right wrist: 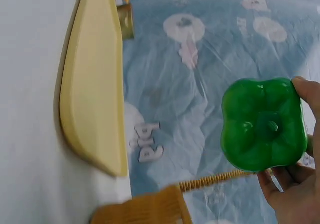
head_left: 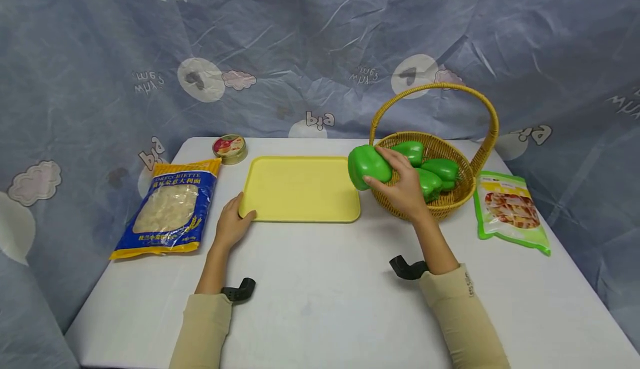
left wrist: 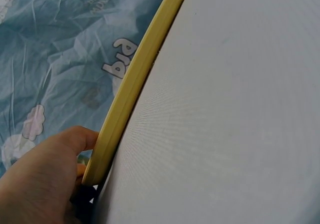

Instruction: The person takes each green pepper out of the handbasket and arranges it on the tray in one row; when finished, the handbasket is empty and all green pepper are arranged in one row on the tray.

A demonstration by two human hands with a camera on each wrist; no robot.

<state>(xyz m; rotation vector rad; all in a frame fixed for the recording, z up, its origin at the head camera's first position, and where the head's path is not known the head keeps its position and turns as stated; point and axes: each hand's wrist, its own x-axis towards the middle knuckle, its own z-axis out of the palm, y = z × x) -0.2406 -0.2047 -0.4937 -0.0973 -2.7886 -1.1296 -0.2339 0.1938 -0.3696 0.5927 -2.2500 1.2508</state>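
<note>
In the head view my right hand holds a green bell pepper in the air, between the yellow tray and the wicker basket. Thumb and fingers clasp the pepper's sides; its stem end faces the right wrist camera. More green peppers lie inside the basket, partly covered by that hand. At the tray's near left corner, my left hand grips the edge, thumb on the front rim and fingers along the left side. The tray bears nothing and lies flat on the white table.
Left of the tray lies a blue and yellow orecchiette bag, with a round tin behind it. A green and white food packet sits right of the basket. The basket's tall handle arches upward before a patterned cloth backdrop.
</note>
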